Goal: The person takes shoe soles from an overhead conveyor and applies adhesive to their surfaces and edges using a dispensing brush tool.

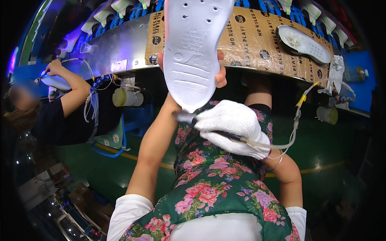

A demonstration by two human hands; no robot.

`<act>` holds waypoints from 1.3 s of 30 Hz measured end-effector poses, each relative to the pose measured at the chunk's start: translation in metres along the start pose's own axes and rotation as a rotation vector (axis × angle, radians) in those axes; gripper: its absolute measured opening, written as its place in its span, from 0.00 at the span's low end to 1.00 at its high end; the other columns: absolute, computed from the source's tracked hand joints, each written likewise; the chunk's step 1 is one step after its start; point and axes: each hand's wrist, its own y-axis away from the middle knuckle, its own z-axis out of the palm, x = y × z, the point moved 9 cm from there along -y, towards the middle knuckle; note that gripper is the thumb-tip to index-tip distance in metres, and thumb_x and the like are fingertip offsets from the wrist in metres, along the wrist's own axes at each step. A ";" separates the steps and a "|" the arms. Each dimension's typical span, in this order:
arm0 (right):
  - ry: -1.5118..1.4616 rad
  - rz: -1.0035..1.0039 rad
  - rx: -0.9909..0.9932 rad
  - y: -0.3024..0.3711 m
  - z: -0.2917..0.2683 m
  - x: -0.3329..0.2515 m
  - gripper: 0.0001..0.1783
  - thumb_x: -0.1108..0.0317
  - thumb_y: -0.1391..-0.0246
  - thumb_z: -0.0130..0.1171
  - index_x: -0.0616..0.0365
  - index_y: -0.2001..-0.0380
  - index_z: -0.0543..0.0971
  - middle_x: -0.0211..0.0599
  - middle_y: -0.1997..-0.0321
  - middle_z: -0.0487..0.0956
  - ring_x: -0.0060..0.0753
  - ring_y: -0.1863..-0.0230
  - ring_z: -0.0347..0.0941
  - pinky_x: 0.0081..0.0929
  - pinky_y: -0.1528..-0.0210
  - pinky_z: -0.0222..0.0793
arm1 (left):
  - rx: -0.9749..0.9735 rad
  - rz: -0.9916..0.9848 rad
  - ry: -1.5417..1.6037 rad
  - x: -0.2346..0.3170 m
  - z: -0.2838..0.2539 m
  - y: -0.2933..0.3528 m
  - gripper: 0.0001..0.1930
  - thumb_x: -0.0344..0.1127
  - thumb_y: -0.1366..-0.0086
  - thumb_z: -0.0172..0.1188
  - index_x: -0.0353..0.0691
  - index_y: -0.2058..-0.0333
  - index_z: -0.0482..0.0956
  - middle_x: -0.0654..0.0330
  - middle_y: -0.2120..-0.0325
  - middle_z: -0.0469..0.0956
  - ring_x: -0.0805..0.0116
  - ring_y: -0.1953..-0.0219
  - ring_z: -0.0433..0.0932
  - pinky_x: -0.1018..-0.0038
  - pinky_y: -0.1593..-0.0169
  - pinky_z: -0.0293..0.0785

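A white shoe sole is held upright in front of me, its narrow rounded end pointing down. My left hand is bare and grips it from behind, with fingertips showing at both edges and the palm hidden. My right hand, in a white knit glove, is closed round a thin dark brush fed by a clear tube. The brush tip, slightly blurred, lies at or just under the sole's lower end; I cannot tell whether they touch.
Tape-covered cardboard covers part of the metal bench. Another sole with crumpled white material lies on it, right, near a white cloth and a clear bottle. A co-worker sits at left. Blue racks line the back.
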 end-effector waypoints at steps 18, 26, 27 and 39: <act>0.049 0.060 0.097 0.008 -0.020 -0.003 0.17 0.75 0.55 0.74 0.59 0.58 0.86 0.43 0.57 0.86 0.43 0.63 0.83 0.35 0.59 0.78 | -0.286 -0.344 -0.179 -0.003 0.001 -0.009 0.56 0.77 0.42 0.55 0.32 0.31 0.62 0.29 0.46 0.72 0.30 0.53 0.79 0.46 0.55 0.80; 0.077 -0.022 0.030 0.018 0.003 -0.013 0.18 0.75 0.54 0.74 0.60 0.57 0.86 0.42 0.57 0.86 0.43 0.62 0.83 0.35 0.59 0.79 | -0.095 -0.290 -0.080 -0.003 0.006 -0.013 0.53 0.75 0.39 0.53 0.32 0.31 0.62 0.30 0.46 0.73 0.30 0.53 0.79 0.46 0.50 0.77; -0.105 0.062 0.046 0.015 -0.004 -0.004 0.17 0.76 0.54 0.74 0.61 0.58 0.86 0.42 0.58 0.86 0.43 0.62 0.83 0.35 0.59 0.79 | -0.151 -0.265 -0.131 -0.002 0.008 -0.016 0.53 0.75 0.39 0.53 0.32 0.31 0.62 0.30 0.46 0.73 0.30 0.53 0.79 0.46 0.49 0.77; 0.067 0.158 0.143 -0.002 -0.013 0.002 0.13 0.77 0.51 0.73 0.58 0.60 0.86 0.39 0.61 0.87 0.39 0.60 0.84 0.32 0.55 0.79 | -0.079 -0.202 -0.086 0.007 -0.003 -0.016 0.54 0.76 0.40 0.53 0.32 0.31 0.62 0.30 0.45 0.73 0.29 0.50 0.79 0.42 0.46 0.78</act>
